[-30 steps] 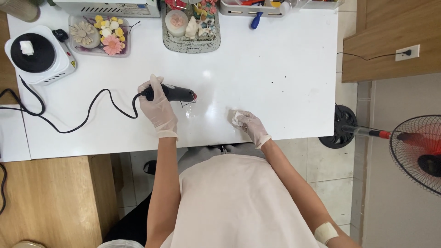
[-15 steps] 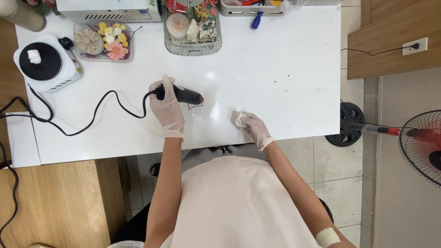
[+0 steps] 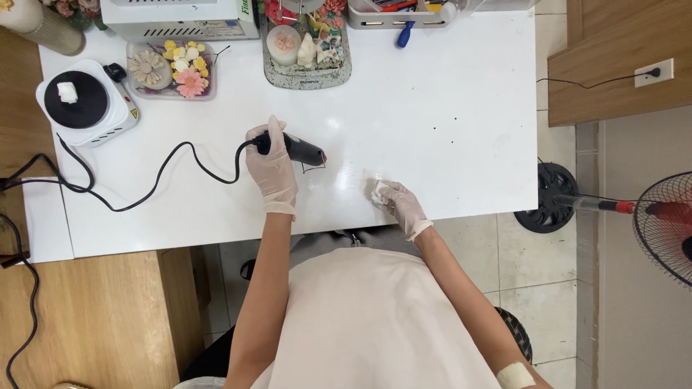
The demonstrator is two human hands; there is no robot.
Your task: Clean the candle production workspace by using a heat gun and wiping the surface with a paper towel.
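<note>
Left hand (image 3: 272, 169) grips a corded tool (image 3: 297, 150) on the desk (image 3: 447, 108); right hand (image 3: 398, 204) pinches a white wad (image 3: 380, 193) near the front edge, apparently wiping.

On the table (image 3: 447, 130), the corded tool (image 3: 295, 149) lies under the left hand (image 3: 272, 169), its cord (image 3: 144, 194) trailing left toward the hotplate (image 3: 85, 104); the right hand (image 3: 400, 205) rests right of it near the front edge; trays (image 3: 173, 70) sit behind; a fan (image 3: 663, 223) stands right of the table
</note>
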